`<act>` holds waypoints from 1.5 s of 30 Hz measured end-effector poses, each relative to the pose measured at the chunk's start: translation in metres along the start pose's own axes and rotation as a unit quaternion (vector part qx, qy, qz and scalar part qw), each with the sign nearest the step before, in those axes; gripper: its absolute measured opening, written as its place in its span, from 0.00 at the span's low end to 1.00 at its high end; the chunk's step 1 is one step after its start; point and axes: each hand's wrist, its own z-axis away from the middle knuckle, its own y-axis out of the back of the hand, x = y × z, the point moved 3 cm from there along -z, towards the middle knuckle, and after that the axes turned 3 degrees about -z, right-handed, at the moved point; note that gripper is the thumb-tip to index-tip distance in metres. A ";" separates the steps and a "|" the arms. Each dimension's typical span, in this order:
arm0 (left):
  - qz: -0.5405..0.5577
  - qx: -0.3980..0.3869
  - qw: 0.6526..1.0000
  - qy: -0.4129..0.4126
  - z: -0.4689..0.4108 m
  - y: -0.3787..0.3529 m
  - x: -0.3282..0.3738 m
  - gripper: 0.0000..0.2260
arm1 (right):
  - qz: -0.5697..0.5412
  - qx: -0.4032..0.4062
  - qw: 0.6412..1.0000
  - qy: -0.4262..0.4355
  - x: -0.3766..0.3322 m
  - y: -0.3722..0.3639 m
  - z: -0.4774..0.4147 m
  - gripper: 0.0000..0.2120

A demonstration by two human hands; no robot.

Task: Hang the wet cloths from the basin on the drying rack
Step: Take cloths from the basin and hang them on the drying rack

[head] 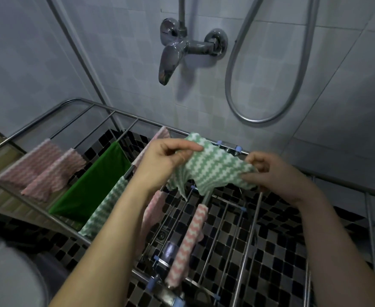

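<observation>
Both hands are clamped on one green-and-white cloth [213, 171], held above the middle of the rack [137, 118]. The left hand [166, 158] pinches its far-left edge and the right hand [273, 173] its right edge. The hands are apart, so the cloth stretches between them and its lower edge sags toward the rails. That spread is probably meant to open the wet fabric flat, so it can be draped over a rail without bunching (a crumpled cloth dries slowly). I cannot tell whether it touches any rail. Its lowest tip hangs just above the one that bears a pink zigzag cloth [191, 242].

The rack's left end is already filled. Two pink cloths [42, 167] hang by the left edge, then a green cloth [93, 185], then a striped cloth [106, 209]. Each is folded over its own rail, likely so that air can pass between them. Another pink piece [154, 207] is partly hidden behind the left forearm. The rails toward the right edge are bare, so a free one there looks like the natural place for this cloth.

A grey rounded shape at the lower left may be the basin; I cannot tell. No brand, label or writing can be read, not even on the tap [175, 54].
</observation>
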 end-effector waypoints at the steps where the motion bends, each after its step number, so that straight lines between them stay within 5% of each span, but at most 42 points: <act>1: 0.023 -0.004 1.000 0.010 -0.001 0.004 -0.004 0.11 | -0.023 -0.003 1.000 -0.001 -0.001 0.000 0.002 0.10; 5: 0.224 -0.081 0.970 0.040 -0.006 0.012 -0.010 0.19 | -0.263 -0.022 0.964 0.029 -0.011 -0.001 0.013 0.09; 8: 0.247 -0.128 0.959 0.058 -0.013 0.008 -0.013 0.25 | -0.336 0.005 0.942 0.003 -0.004 -0.003 0.006 0.10; 11: 0.002 -0.111 0.986 0.125 -0.033 -0.014 -0.035 0.29 | -0.269 0.137 0.948 -0.098 0.036 -0.002 -0.020 0.07; 13: -0.166 -0.113 0.970 0.138 -0.044 -0.034 -0.057 0.32 | -0.174 0.190 0.953 -0.161 0.064 -0.001 -0.036 0.05; 17: -0.277 -0.099 0.948 0.119 -0.062 -0.055 -0.104 0.32 | -0.026 0.228 0.954 -0.194 0.097 -0.004 -0.065 0.11; 20: -0.305 -0.086 0.943 0.105 -0.072 -0.059 -0.119 0.34 | 0.017 0.264 0.941 -0.211 0.113 -0.008 -0.080 0.18; 29: -0.378 -0.091 0.917 0.083 -0.094 -0.069 -0.135 0.35 | -0.156 0.358 0.884 -0.258 0.117 -0.017 -0.097 0.10; 37: -0.328 -0.108 0.935 0.083 -0.051 -0.069 -0.125 0.23 | -0.083 0.314 0.920 -0.222 0.111 -0.030 -0.104 0.18; 40: -0.343 -0.133 0.926 0.083 -0.025 -0.077 -0.128 0.25 | -0.092 0.307 0.924 -0.207 0.106 -0.037 -0.108 0.10; 45: -0.351 -0.098 0.929 0.072 -0.017 -0.084 -0.130 0.25 | -0.011 0.349 0.917 -0.192 0.097 -0.033 -0.113 0.12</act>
